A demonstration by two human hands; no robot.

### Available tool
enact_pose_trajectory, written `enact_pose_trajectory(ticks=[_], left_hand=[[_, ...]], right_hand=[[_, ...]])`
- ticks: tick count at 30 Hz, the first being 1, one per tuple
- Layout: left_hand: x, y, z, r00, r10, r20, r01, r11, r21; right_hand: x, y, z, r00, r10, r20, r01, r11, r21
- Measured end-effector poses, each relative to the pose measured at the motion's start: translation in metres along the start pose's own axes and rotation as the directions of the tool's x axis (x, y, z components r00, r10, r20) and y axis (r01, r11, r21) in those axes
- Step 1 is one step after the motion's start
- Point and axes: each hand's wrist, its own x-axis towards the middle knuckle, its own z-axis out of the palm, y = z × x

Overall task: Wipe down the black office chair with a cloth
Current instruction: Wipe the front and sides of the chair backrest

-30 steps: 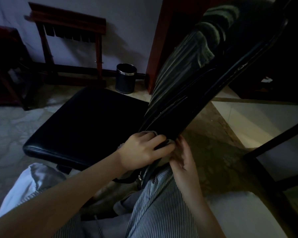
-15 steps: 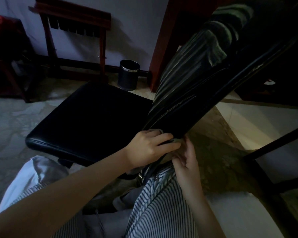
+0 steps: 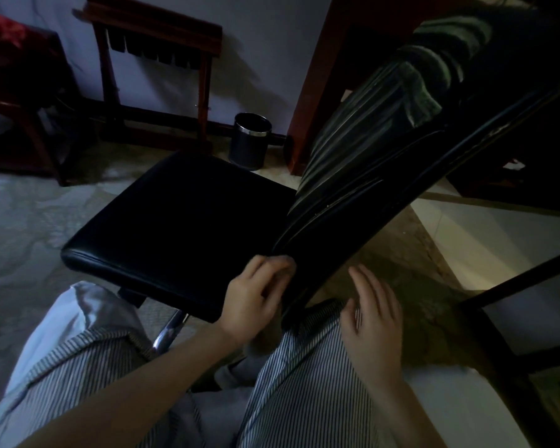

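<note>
The black office chair fills the middle, with its seat (image 3: pixel 178 227) to the left and its backrest (image 3: pixel 379 195) slanting up to the right. My left hand (image 3: pixel 256 295) sits where the seat meets the backrest, its fingers curled round a small grey cloth (image 3: pixel 282 263) that presses on the backrest's lower edge. My right hand (image 3: pixel 372 315) hovers just right of that edge, fingers straight, touching nothing. A green striped fabric (image 3: pixel 434 76) is draped over the upper backrest.
A black waste bin (image 3: pixel 249 140) stands on the floor behind the seat, by a wooden post (image 3: pixel 307 92). A wooden rack (image 3: pixel 156 59) leans at the wall. A dark furniture frame (image 3: pixel 514 286) is on the right. My striped trouser legs fill the foreground.
My right hand has come off the backrest's lower edge and moved right with its fingers spread. My left hand stays at the seat-backrest joint with the cloth.
</note>
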Motion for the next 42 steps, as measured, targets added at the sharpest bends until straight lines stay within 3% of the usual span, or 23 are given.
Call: enact_pose_trajectory(ticks=[2, 4, 7, 11, 20, 28, 38, 42], left_hand=[[-0.003, 0.003, 0.0, 0.97, -0.233, -0.071, 0.226, 0.969, -0.097], [-0.004, 0.01, 0.004, 0.931, -0.356, -0.081, 0.341, 0.927, -0.156], [-0.006, 0.029, 0.016, 0.92, -0.386, -0.063, 0.363, 0.903, -0.23], [0.001, 0.059, 0.045, 0.886, -0.442, -0.141, 0.375, 0.862, -0.34], [-0.023, 0.05, 0.073, 0.791, -0.577, -0.204, 0.485, 0.794, -0.367], [-0.037, 0.022, 0.066, 0.676, -0.729, -0.111, 0.683, 0.676, -0.277], [-0.025, 0.015, 0.024, 0.631, -0.732, -0.256, 0.629, 0.676, -0.383], [-0.024, 0.027, 0.03, 0.681, -0.702, -0.209, 0.61, 0.701, -0.368]], right_hand=[[0.005, 0.011, -0.002, 0.975, -0.216, -0.052, 0.207, 0.968, -0.141], [0.016, 0.019, -0.007, 0.914, -0.403, -0.054, 0.38, 0.894, -0.237], [0.032, 0.029, -0.011, 0.836, -0.548, 0.03, 0.52, 0.773, -0.364], [0.045, 0.036, -0.011, 0.759, -0.641, 0.114, 0.602, 0.624, -0.498], [0.062, 0.043, 0.001, 0.688, -0.713, 0.132, 0.651, 0.528, -0.545], [0.065, 0.042, 0.007, 0.667, -0.736, 0.116, 0.651, 0.5, -0.571], [0.071, 0.038, 0.01, 0.665, -0.745, 0.053, 0.656, 0.548, -0.519], [0.069, 0.035, 0.01, 0.667, -0.743, 0.053, 0.66, 0.556, -0.505]])
